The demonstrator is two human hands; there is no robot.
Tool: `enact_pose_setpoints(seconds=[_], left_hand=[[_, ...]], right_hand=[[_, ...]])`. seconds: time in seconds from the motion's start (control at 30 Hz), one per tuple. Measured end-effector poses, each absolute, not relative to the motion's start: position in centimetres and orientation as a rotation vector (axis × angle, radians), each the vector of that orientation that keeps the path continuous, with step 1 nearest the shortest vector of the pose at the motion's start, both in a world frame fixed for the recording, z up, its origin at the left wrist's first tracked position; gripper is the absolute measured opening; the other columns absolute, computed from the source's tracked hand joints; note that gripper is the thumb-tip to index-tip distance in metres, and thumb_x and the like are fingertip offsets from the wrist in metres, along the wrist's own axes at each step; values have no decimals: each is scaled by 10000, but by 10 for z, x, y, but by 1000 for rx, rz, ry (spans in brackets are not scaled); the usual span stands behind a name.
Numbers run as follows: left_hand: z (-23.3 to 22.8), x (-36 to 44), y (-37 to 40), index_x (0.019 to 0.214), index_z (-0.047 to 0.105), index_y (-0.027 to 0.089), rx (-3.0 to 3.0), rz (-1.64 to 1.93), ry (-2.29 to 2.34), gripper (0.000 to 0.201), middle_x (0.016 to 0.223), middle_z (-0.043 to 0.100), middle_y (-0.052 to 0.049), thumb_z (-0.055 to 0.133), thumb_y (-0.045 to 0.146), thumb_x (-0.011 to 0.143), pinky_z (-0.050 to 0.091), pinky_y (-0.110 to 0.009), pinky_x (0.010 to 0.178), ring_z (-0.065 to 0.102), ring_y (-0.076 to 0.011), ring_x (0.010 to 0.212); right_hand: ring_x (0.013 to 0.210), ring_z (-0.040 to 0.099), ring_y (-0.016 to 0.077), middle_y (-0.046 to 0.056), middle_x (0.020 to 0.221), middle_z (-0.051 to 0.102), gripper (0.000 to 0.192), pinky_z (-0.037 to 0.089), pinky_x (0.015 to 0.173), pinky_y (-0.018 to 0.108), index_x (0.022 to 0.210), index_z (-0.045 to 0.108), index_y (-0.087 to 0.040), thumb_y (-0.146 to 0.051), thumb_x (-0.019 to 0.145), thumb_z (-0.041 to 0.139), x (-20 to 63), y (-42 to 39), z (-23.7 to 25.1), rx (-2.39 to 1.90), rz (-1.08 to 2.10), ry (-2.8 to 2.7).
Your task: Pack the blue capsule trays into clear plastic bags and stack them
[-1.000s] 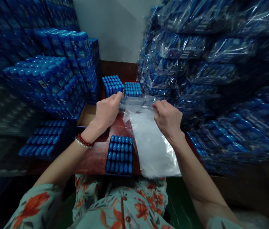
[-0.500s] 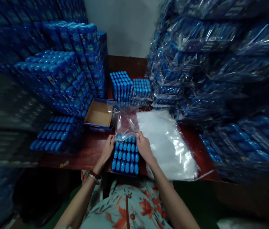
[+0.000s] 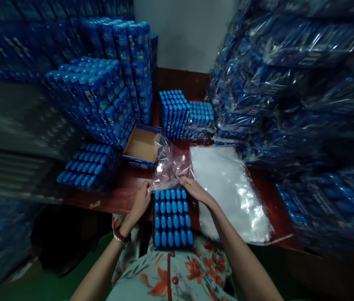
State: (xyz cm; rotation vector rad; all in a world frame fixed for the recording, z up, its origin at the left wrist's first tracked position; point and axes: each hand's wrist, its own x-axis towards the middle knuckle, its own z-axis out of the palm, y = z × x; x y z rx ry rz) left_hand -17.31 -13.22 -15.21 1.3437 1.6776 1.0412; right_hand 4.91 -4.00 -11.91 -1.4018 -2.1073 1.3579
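A clear plastic bag (image 3: pixel 168 167) is stretched between my two hands, its near edge just beyond a block of blue-capped bottles. My left hand (image 3: pixel 142 197) is closed on the bag's left corner. My right hand (image 3: pixel 193 187) pinches its right corner. The block of bottles (image 3: pixel 172 219) stands in several rows, caps up, at the table's front edge against my clothing. Its far row lies close to the bag's near edge; I cannot tell whether they touch.
An open blue cardboard box (image 3: pixel 142 144) sits beyond my left hand. Flat clear bags (image 3: pixel 227 188) lie stacked at right. Bottle packs (image 3: pixel 84 165) stand at left, with taller stacks (image 3: pixel 98 92) behind. Film-wrapped packs (image 3: pixel 277 83) rise at right. More bottles (image 3: pixel 173 110) stand at the back.
The bag's near edge lay over the far rows of caps and is now beyond them. The bottle block is closer to my body. The camera view has shifted left.
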Motion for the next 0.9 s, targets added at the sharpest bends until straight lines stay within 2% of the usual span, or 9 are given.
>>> enact_pose_setpoints(seconds=[0.13,0.27,0.37,0.47,0.6,0.7,0.9], left_hand=[[-155,-162,-122,843,483,194,1324,1087,1558,116,794,576,-25,398,270,827,413,-310,744,535,-182,756],[-157,-165,-120,811,485,188,1240,1141,1492,174,782,561,-12,402,340,829,434,-289,734,537,-164,760],[-163,-164,-124,766,465,191,1135,1179,1512,189,694,526,19,441,378,785,441,-259,654,517,-142,668],[-170,-156,-131,752,454,194,1024,1229,1612,182,656,510,33,464,375,737,416,-236,596,494,-130,613],[-171,-147,-137,738,472,191,965,1253,1767,148,599,497,47,502,330,695,347,-221,532,460,-123,551],[-166,-148,-133,714,489,192,1007,1227,1804,129,536,476,64,536,307,679,295,-215,494,434,-115,497],[-169,-155,-122,661,489,192,1072,1193,1803,55,544,518,47,521,232,640,337,-221,508,485,-129,526]], right_hand=[[672,601,205,29,713,648,385,477,653,342,860,598,-193,-458,889,320,65,-43,-128,-1498,1400,-2007],[749,574,195,5,760,624,344,450,712,321,804,590,-214,-510,838,417,64,-60,-127,-1408,1312,-1911],[616,514,151,-25,659,552,340,418,588,264,775,547,-209,-522,827,425,58,-68,-129,-1376,1342,-1706],[520,456,127,-47,599,507,301,366,495,234,851,527,-208,-493,830,434,53,-71,-135,-1419,1312,-1560],[542,483,140,-45,587,533,238,367,511,237,933,531,-204,-395,804,471,51,-73,-143,-1503,1134,-1511],[562,503,150,-57,580,528,273,384,552,249,1008,532,-211,-308,758,478,50,-72,-150,-1559,1056,-1514],[582,550,165,-47,608,573,379,430,568,261,1046,502,-196,-298,681,521,48,-69,-160,-1471,1261,-1323]])
